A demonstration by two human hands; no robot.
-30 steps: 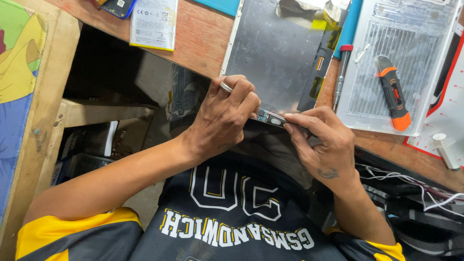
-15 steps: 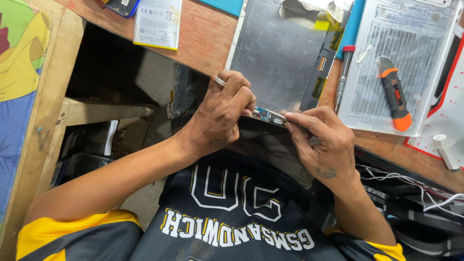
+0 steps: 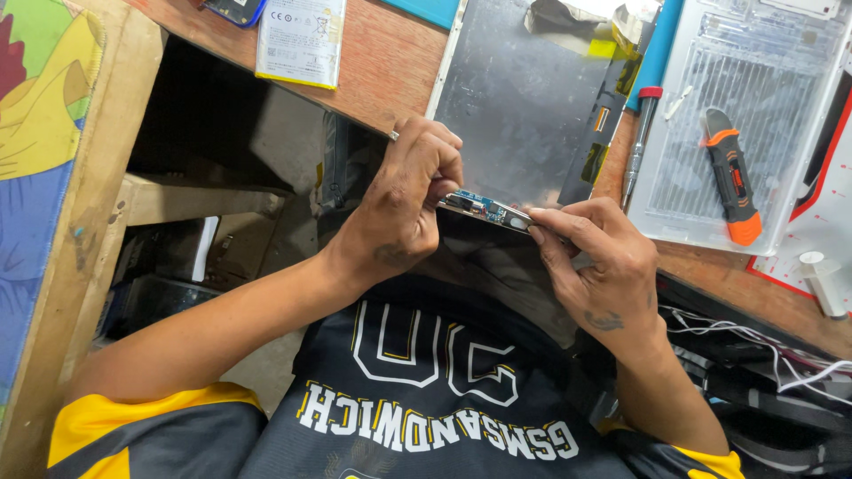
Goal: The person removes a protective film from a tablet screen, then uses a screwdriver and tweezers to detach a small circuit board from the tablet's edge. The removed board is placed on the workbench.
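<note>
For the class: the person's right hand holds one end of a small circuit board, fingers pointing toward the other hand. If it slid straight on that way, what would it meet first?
Probably the left hand, which pinches the other end of the small circuit board held by the right hand; depth is uncertain.

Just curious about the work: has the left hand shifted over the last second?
Barely. The left hand has crept slightly up toward the grey metal panel, while pinching the small circuit board with the right hand.
</note>
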